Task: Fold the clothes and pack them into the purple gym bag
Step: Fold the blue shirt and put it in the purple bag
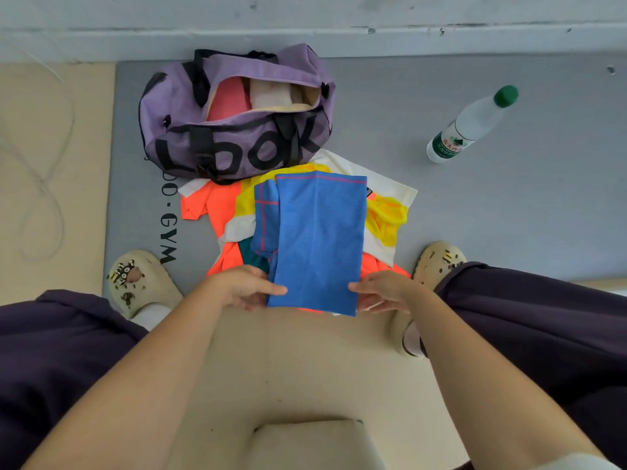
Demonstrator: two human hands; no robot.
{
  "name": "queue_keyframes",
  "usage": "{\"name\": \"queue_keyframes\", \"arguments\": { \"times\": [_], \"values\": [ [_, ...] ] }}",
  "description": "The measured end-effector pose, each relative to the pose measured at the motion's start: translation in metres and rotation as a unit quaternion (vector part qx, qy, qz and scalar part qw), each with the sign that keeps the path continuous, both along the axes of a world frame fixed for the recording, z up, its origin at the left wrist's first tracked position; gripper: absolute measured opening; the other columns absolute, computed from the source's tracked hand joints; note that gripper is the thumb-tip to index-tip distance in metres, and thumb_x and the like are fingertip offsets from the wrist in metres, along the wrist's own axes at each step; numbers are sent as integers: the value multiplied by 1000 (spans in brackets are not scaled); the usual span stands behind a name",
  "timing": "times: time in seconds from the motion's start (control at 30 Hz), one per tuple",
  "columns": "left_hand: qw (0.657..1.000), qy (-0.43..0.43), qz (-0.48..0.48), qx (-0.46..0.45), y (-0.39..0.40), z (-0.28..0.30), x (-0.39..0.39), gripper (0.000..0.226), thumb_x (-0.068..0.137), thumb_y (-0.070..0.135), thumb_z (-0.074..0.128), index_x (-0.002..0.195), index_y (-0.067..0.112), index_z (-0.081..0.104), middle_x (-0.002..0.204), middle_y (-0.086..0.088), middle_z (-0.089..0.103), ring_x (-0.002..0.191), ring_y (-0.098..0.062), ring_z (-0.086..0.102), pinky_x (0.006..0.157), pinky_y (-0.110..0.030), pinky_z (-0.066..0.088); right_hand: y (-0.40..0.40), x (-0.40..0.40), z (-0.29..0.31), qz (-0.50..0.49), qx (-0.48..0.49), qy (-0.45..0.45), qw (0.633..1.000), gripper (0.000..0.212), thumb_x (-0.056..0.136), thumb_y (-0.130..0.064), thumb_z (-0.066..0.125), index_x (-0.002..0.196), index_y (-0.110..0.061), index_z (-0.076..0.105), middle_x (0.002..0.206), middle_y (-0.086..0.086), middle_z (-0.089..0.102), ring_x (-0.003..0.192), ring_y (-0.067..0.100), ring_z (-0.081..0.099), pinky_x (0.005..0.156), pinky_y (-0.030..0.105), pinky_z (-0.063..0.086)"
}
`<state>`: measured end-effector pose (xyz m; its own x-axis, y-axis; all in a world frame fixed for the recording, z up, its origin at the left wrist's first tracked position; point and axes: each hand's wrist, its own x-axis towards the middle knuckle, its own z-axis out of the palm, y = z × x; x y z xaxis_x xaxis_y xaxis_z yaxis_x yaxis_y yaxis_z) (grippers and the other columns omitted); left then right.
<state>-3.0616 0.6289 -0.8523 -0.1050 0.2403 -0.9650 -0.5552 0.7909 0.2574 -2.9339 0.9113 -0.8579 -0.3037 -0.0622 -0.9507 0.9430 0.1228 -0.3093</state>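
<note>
A blue mesh garment point(317, 239), folded into a long rectangle, lies on top of a pile of orange, yellow and white clothes point(386, 212). My left hand point(242, 286) pinches its near left corner, thumb on top. My right hand point(380, 293) pinches its near right corner. The purple gym bag point(176, 106) stands open beyond the pile, with a pink item point(229, 98) and a cream item point(271, 93) inside.
A plastic water bottle point(470, 127) with a green cap lies on the grey gym mat point(509, 205) to the right. My two feet in cream clogs point(142, 279) flank the pile. A wall runs along the far side.
</note>
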Motion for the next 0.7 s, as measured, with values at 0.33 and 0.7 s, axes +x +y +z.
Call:
{"name": "queue_keyframes", "arguments": {
  "times": [0.33,0.7],
  "values": [
    [994,86,14,-59,1,-17,1,38,72,45,83,91,16,69,96,-3,75,71,-15,70,57,-24,51,-9,-21,-6,190,182,0,965,37,83,-43,72,69,-11,60,46,-2,60,44,14,54,49,23,42],
    [927,275,253,-27,29,-31,-37,40,82,50,70,92,12,70,88,4,72,89,-19,68,71,-30,52,-73,-81,2,173,311,364,861,63,80,-53,70,134,-35,44,108,-2,44,92,16,52,71,35,52]
  ]
}}
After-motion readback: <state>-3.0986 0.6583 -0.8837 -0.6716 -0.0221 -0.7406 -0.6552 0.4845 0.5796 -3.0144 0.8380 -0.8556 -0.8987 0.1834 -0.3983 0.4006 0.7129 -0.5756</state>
